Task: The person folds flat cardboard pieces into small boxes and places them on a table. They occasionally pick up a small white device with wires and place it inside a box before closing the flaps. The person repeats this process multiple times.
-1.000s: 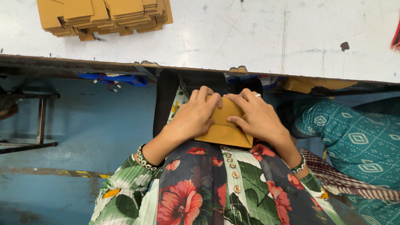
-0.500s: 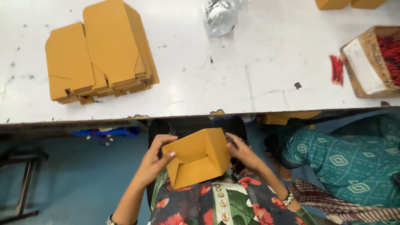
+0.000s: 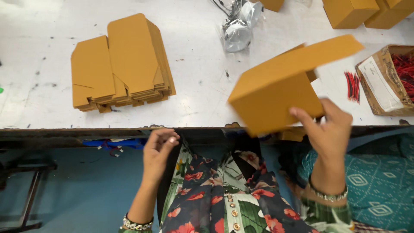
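Left hand (image 3: 158, 149) hanging empty at 7 o'clock, fingers loosely curled, having let go of the box it was gripping half a second ago. Right hand (image 3: 330, 129) at 4 o'clock now carrying the folded-up mustard-yellow cardboard box (image 3: 280, 88) alone, thumb and fingers clamped on its lower corner, lifting it over the white worn surface (image 3: 43, 26); box looking formed, top flap open. At 10 o'clock, stack of flat yellow cardboard blanks (image 3: 123, 64). At 3 o'clock, open brown carton (image 3: 379, 84) holding red wires (image 3: 403, 69). At 1 o'clock, finished yellow boxes (image 3: 349, 12).
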